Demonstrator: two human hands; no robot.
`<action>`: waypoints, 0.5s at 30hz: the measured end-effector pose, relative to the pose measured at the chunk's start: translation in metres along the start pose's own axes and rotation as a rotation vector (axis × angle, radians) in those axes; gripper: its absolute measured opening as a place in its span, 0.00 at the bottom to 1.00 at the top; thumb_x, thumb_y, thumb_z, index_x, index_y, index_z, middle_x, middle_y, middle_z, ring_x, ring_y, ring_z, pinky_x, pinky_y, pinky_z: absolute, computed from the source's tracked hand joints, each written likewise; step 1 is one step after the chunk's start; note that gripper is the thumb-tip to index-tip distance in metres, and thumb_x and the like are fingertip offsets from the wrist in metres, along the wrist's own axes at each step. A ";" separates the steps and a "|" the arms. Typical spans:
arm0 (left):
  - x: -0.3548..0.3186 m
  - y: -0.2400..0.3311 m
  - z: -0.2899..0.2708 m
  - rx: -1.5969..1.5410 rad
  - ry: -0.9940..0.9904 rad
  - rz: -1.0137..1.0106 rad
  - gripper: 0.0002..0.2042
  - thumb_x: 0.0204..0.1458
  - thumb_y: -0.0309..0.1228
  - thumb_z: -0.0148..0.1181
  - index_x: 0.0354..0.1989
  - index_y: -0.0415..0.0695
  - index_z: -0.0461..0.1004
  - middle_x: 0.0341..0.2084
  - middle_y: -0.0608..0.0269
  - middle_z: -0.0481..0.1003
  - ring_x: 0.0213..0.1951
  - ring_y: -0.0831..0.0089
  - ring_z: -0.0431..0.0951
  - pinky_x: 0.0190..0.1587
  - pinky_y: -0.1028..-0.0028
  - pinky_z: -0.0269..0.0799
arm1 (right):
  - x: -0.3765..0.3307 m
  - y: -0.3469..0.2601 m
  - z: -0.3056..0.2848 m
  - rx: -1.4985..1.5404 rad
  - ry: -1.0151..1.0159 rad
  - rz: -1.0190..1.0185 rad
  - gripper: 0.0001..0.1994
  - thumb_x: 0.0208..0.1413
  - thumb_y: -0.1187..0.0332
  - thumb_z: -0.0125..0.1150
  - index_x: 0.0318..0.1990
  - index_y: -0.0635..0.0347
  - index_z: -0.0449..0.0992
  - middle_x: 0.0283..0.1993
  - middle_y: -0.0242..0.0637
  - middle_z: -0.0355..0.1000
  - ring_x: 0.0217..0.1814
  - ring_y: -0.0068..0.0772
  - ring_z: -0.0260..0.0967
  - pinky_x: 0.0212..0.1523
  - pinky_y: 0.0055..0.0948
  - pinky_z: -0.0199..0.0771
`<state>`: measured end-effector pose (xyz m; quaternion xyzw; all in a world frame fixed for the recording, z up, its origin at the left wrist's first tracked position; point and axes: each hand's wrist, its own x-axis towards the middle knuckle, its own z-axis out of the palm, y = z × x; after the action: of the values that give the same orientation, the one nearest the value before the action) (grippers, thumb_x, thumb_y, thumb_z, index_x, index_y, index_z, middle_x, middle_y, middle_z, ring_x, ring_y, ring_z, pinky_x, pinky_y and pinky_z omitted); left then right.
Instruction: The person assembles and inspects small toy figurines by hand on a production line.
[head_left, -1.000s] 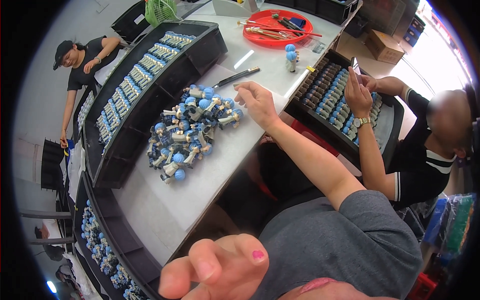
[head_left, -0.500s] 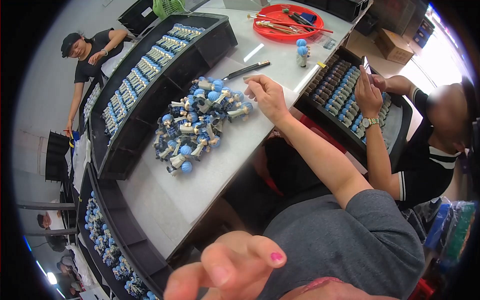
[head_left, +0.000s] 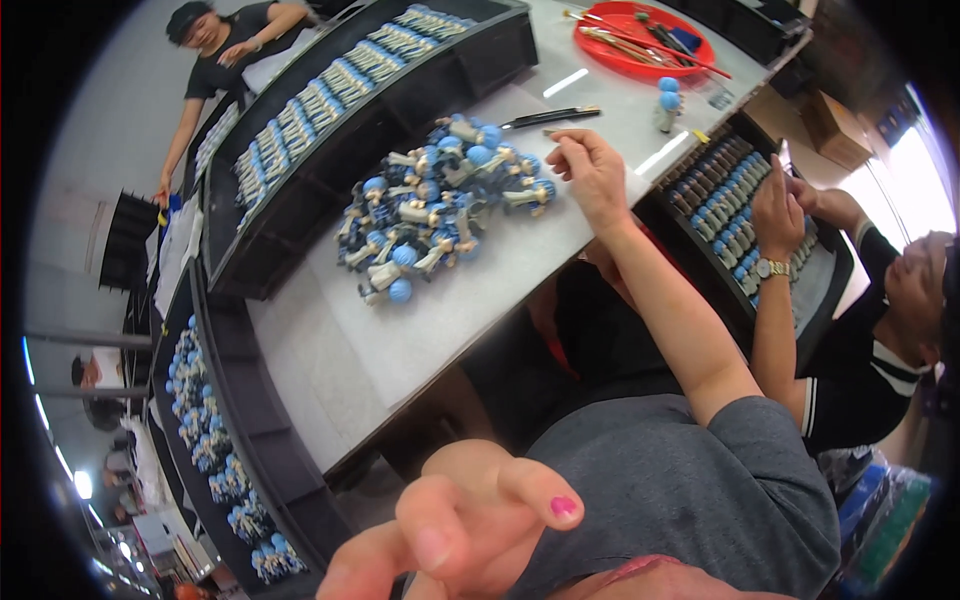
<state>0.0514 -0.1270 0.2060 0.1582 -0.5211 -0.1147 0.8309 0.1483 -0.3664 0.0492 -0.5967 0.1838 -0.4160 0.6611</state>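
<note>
Referenced all directions to the centre of the view, with twelve o'clock at the top. Located the heap of figurines (head_left: pixel 420 212) at eleven o'clock, on a white sheet (head_left: pixel 430 340) over the table (head_left: pixel 300 370). Noted blue hair, pale parts and dark blue clothing in the heap, with pieces tilted across one another. Held the right hand (head_left: pixel 590 180) at one o'clock, just beside the heap, with fingers bent and the tips of thumb and forefinger close together. Could not tell the contents, if any, of that grip. Held the left hand (head_left: pixel 470 520) at six o'clock, near the camera, half open, with thumb and fingers parted and nothing visible in hold. Found a slim black tool (head_left: pixel 550 118) between twelve and one, near the right fingertips. Found a red tray (head_left: pixel 640 68) of brushes at one o'clock. Identified black bins of figurines at eleven (head_left: pixel 440 110), eight (head_left: pixel 265 450) and two o'clock (head_left: pixel 690 245). Observed a seated co-worker (head_left: pixel 840 390) at three o'clock, with a phone (head_left: pixel 783 152) in hand
</note>
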 end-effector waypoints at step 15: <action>-0.010 -0.005 0.017 0.292 0.270 0.218 0.10 0.52 0.40 0.51 0.41 0.62 0.76 0.65 0.79 0.34 0.63 0.69 0.40 0.50 0.54 0.56 | 0.000 -0.003 0.000 -0.008 -0.026 0.041 0.10 0.56 0.69 0.48 0.38 0.65 0.73 0.27 0.32 0.71 0.28 0.18 0.64 0.29 0.16 0.64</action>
<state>0.0319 -0.1307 0.2023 0.2334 -0.4303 0.0745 0.8688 0.1477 -0.3663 0.0518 -0.6007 0.1892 -0.3939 0.6695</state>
